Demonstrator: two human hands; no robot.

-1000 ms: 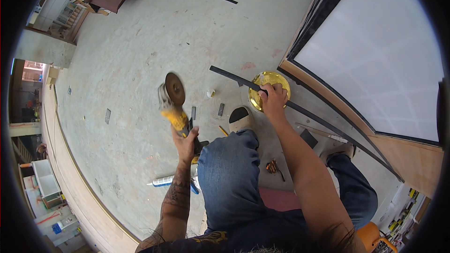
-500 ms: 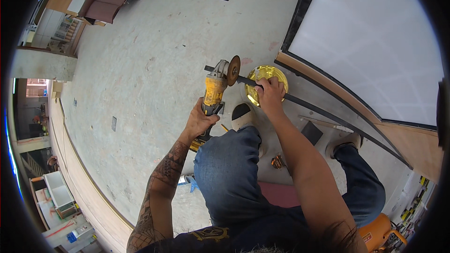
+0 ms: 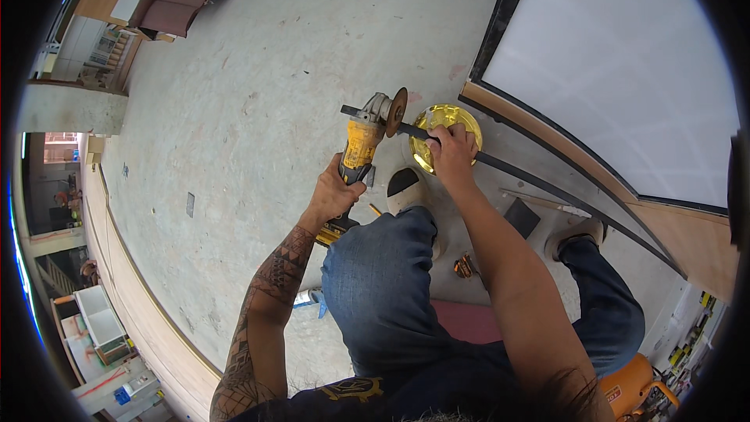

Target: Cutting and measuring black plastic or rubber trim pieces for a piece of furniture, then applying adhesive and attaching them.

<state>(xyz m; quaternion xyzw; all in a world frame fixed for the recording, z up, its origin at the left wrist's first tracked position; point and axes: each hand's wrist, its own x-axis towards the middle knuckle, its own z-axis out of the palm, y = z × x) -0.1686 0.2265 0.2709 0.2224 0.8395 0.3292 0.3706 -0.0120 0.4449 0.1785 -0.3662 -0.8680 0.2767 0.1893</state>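
My left hand (image 3: 334,191) grips the body of a yellow and black angle grinder (image 3: 361,144). Its brown cutting disc (image 3: 398,112) stands upright against the near end of a long thin black metal bar (image 3: 547,184). My right hand (image 3: 451,152) presses down on that bar, over a shiny round gold-coloured dish (image 3: 445,129) beneath it. The bar runs from the disc toward the right, past my right leg. I sit low on a concrete floor (image 3: 266,101), knees bent, in blue jeans, with my left shoe (image 3: 405,187) just below the grinder.
A large white panel with a black frame (image 3: 617,62) lies on a wooden board at the right. A small brass fitting (image 3: 465,266) and a dark block (image 3: 521,217) lie between my legs. A red pad (image 3: 467,320) is under me. Behind me stands an orange container (image 3: 629,387).
My left hand has swung the grinder from the left across to the bar's end, so the disc now meets the bar. My right hand has stayed on the bar.
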